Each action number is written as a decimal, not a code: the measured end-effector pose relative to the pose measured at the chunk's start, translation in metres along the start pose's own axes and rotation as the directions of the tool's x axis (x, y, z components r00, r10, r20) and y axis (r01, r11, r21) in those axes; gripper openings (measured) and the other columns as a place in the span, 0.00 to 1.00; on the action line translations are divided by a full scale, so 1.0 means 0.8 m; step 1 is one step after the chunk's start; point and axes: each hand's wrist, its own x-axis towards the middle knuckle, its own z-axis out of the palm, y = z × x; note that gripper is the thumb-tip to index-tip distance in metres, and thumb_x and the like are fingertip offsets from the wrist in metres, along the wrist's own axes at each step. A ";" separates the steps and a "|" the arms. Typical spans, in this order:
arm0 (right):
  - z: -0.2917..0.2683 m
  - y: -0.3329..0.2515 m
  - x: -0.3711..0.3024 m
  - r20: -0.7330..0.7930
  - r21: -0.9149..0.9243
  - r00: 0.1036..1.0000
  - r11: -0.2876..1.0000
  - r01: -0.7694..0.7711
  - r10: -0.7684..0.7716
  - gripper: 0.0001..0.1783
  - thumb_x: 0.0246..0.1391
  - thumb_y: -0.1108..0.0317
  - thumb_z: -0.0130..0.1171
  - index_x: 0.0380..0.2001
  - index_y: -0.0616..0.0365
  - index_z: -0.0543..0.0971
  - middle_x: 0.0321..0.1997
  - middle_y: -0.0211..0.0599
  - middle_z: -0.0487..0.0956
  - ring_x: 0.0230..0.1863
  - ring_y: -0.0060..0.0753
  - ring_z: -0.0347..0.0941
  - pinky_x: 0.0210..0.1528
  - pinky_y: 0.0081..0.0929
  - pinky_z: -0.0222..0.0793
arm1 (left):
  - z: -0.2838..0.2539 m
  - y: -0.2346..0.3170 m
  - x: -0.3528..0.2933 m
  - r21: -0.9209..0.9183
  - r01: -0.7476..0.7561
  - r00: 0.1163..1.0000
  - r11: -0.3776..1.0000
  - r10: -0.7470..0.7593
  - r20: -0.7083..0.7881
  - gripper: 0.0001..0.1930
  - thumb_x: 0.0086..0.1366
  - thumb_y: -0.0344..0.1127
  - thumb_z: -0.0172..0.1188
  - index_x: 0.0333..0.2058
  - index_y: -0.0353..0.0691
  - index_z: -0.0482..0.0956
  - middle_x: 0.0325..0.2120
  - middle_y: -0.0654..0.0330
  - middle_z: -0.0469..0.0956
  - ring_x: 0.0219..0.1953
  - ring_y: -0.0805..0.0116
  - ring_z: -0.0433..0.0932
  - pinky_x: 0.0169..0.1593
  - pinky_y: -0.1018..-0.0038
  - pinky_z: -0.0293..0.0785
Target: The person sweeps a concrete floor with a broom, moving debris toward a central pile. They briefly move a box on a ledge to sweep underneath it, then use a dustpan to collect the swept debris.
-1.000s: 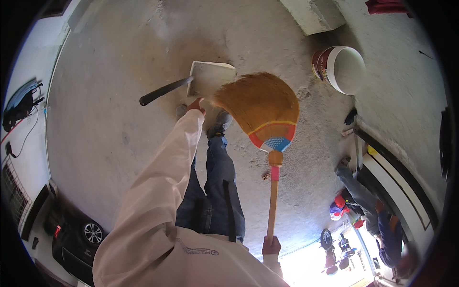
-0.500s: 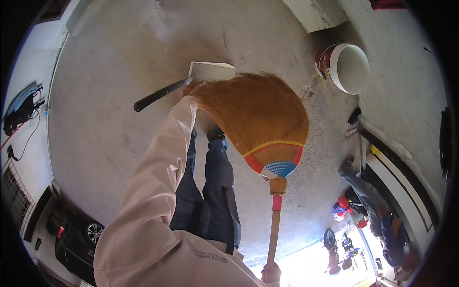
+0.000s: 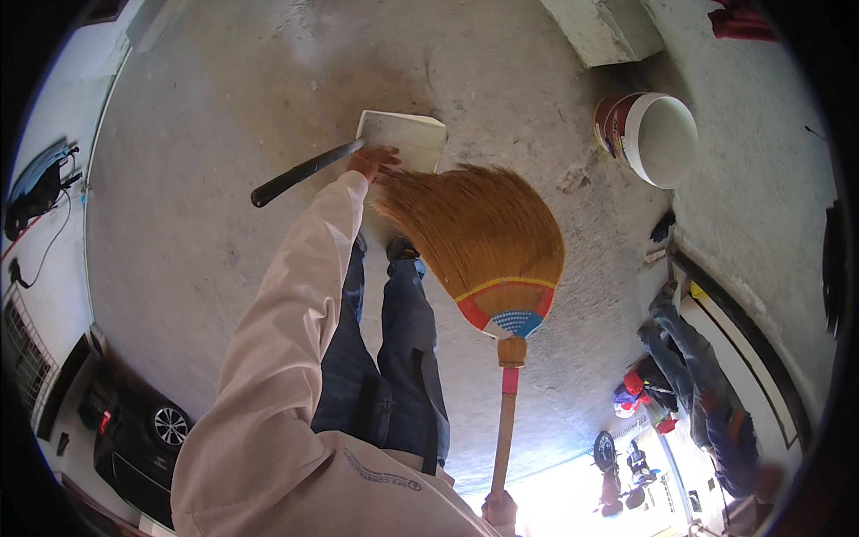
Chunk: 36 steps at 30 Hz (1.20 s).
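Observation:
My right hand (image 3: 499,510) grips the wooden handle of a broom (image 3: 483,237) near the lower edge. Its wide brown bristles fan out upward, above a red, yellow and blue stitched band. My left hand (image 3: 374,163) reaches far forward at the end of a pale sleeve, its fingers stretched out and slightly apart. It lies at the near edge of a whitish dustpan (image 3: 407,136), beside the bristle tips. Whether the fingers touch the bristles is unclear. The dustpan's long black handle points left, past my wrist.
A white bucket (image 3: 664,141) lies tipped on the concrete floor (image 3: 206,242) near the right wall. Another person (image 3: 707,394) is at the right, close to a parked motorcycle (image 3: 608,470). A black car (image 3: 134,438) stands at lower left. A concrete block (image 3: 608,31) juts in at the top.
The broom's bristles have moved a little left and nearer to me. More of the dustpan and my left hand's fingers now show, which the bristles covered before.

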 end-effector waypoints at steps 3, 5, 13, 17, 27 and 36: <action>0.001 -0.002 0.001 0.007 0.009 0.999 0.999 0.044 -0.044 0.13 0.53 0.62 0.51 0.23 0.62 0.70 0.11 0.31 0.67 0.10 0.19 0.60 0.12 0.21 0.55 | -0.018 0.011 -0.018 -0.537 0.022 0.993 0.844 0.046 0.113 0.23 0.65 0.49 0.39 0.53 0.46 0.66 0.45 0.54 0.76 0.38 0.66 0.76 0.41 0.67 0.72; -0.002 0.008 0.006 0.015 0.035 0.997 0.997 0.075 -0.075 0.15 0.53 0.61 0.51 0.24 0.62 0.70 0.11 0.31 0.68 0.10 0.19 0.60 0.12 0.21 0.56 | -0.025 0.018 -0.025 -0.625 0.023 0.984 0.780 0.092 0.151 0.23 0.65 0.49 0.38 0.54 0.44 0.65 0.45 0.54 0.76 0.40 0.65 0.76 0.44 0.66 0.71; -0.017 0.057 0.048 -0.007 -0.045 0.993 0.992 0.115 -0.115 0.17 0.55 0.58 0.52 0.25 0.63 0.70 0.12 0.31 0.68 0.11 0.20 0.63 0.12 0.21 0.56 | -0.042 -0.018 0.026 -0.538 0.064 0.984 0.841 -0.142 -0.105 0.13 0.63 0.41 0.47 0.43 0.45 0.75 0.24 0.63 0.75 0.23 0.70 0.74 0.25 0.74 0.72; -0.019 0.060 0.050 -0.045 -0.076 0.999 0.997 0.006 -0.010 0.17 0.56 0.58 0.50 0.26 0.63 0.71 0.12 0.31 0.68 0.11 0.20 0.64 0.12 0.22 0.56 | -0.061 -0.055 0.047 -0.570 0.087 0.990 0.817 -0.136 -0.044 0.10 0.62 0.39 0.50 0.40 0.47 0.77 0.19 0.66 0.72 0.15 0.74 0.70 0.17 0.78 0.68; -0.003 0.001 0.039 -0.094 0.129 0.995 0.992 -0.012 0.025 0.11 0.56 0.65 0.51 0.26 0.61 0.69 0.08 0.29 0.63 0.06 0.18 0.57 0.07 0.19 0.51 | -0.045 -0.071 0.015 0.495 0.249 0.742 0.832 0.165 -0.650 0.23 0.54 0.41 0.56 0.50 0.42 0.71 0.48 0.49 0.72 0.52 0.52 0.69 0.56 0.64 0.64; 0.019 -0.130 0.052 0.048 0.312 0.986 0.940 0.139 -0.162 0.04 0.54 0.71 0.50 0.26 0.58 0.69 0.11 0.27 0.64 0.05 0.18 0.56 0.05 0.18 0.49 | -0.082 -0.150 -0.121 -0.102 0.067 0.805 0.992 -0.114 -0.583 0.43 0.47 0.45 0.68 0.60 0.48 0.55 0.55 0.55 0.64 0.49 0.58 0.72 0.45 0.56 0.71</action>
